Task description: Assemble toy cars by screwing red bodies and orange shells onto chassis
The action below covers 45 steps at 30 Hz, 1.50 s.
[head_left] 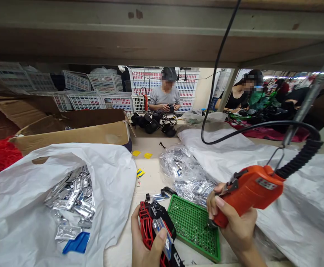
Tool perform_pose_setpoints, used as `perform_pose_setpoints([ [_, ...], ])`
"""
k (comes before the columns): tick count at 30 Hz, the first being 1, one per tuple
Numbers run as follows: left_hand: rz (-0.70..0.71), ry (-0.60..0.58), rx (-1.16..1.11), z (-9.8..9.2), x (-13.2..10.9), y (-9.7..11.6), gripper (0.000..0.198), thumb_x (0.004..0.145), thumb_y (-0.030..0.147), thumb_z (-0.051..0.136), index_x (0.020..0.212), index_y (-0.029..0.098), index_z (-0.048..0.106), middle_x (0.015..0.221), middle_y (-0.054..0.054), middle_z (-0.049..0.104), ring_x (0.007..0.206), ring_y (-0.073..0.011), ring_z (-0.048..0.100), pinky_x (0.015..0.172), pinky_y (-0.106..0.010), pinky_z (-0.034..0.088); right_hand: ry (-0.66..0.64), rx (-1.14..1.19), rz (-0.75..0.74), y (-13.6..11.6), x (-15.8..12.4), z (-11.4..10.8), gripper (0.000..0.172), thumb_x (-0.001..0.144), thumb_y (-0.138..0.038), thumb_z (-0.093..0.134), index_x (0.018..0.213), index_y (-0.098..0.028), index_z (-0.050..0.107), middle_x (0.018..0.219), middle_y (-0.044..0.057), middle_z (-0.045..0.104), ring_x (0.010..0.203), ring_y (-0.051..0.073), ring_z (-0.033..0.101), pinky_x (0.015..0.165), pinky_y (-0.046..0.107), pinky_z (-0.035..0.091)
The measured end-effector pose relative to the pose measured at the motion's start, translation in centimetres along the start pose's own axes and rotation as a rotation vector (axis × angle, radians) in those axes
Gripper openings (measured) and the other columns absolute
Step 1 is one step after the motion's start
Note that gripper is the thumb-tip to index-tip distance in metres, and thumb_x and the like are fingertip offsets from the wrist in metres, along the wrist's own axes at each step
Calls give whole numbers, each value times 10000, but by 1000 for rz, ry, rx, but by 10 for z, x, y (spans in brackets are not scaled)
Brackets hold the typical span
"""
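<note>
The left hand point(147, 241) is closed around a red-and-black toy vehicle point(156, 226), its fingers curling under the red lattice frame and its thumb pressing near a silver part point(162, 237) on top. The right hand point(234, 226) is clenched around the grip of an orange electric screwdriver point(251, 193), with the index finger resting forward along the tool. The screwdriver's tip points down just above a green perforated tray point(193, 228), which lies between the two hands and touches the toy vehicle's side.

Just beyond the left hand, a small metal-and-black part point(157, 196) lies on the pale worktop point(147, 174), beside the tray. Further left, an open white plastic bag point(17, 207) holds silver foil packets point(72, 200) and a blue piece point(77, 243). Ahead of the right hand, a clear bag of silver packets point(189, 174) sits against white sacking point(290, 178). A black coiled cord point(298, 159) rises from the screwdriver's rear.

Well past the hands, yellow labels point(139, 152) lie on the worktop near a cardboard box point(67, 133). Farther off, a co-worker in a grey T-shirt point(164, 98) holds a dark object behind finished black vehicles point(152, 124), with white crates point(162, 85) stacked behind. Another co-worker point(235, 98) sits off to the right.
</note>
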<state>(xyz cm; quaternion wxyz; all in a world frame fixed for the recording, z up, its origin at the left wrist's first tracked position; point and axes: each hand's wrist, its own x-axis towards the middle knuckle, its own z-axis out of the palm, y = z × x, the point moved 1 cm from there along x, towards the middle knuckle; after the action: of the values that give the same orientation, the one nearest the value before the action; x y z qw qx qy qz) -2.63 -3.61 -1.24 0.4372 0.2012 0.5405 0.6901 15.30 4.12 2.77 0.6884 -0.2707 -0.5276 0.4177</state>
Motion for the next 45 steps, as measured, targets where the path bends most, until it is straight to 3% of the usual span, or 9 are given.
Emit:
perform_pose_setpoints([
  [15, 10, 84, -11, 4, 0, 6, 803, 620, 474, 827, 1309, 235, 492, 1033, -47, 759, 909, -250, 733, 880, -324, 524, 22, 8, -66, -3, 0, 4, 162, 870, -258, 731, 993, -204, 642, 526, -40, 604, 399, 151, 568, 382, 255, 453],
  [26, -105, 73, -62, -4, 10, 3, 830, 608, 422, 853, 1338, 243, 500, 1046, -50, 756, 969, -275, 732, 921, -360, 510, 42, -1, -75, -8, 1, 6, 164, 865, -259, 738, 973, -185, 640, 512, -39, 598, 389, 149, 570, 376, 258, 465],
  [33, -136, 88, -96, -2, 8, 10, 835, 582, 381, 840, 1334, 241, 506, 996, -40, 757, 905, -271, 735, 842, -345, 538, 66, 3, -70, -9, 2, 8, 179, 848, -275, 758, 967, -205, 644, 499, -42, 598, 382, 147, 559, 373, 251, 454],
  [40, -161, 87, -83, -4, 9, 5, 827, 589, 380, 843, 1334, 262, 505, 1026, -39, 757, 962, -276, 735, 901, -360, 525, 71, -4, -73, -9, 1, 9, 159, 853, -281, 753, 939, -197, 650, 490, -38, 592, 373, 147, 554, 363, 251, 446],
  [45, -153, 107, -74, -5, 11, 4, 823, 604, 370, 841, 1342, 263, 492, 1038, -43, 744, 932, -265, 734, 811, -330, 547, 73, -11, -73, -10, 1, 9, 189, 843, -286, 758, 960, -201, 638, 498, -39, 592, 380, 155, 556, 367, 260, 443],
])
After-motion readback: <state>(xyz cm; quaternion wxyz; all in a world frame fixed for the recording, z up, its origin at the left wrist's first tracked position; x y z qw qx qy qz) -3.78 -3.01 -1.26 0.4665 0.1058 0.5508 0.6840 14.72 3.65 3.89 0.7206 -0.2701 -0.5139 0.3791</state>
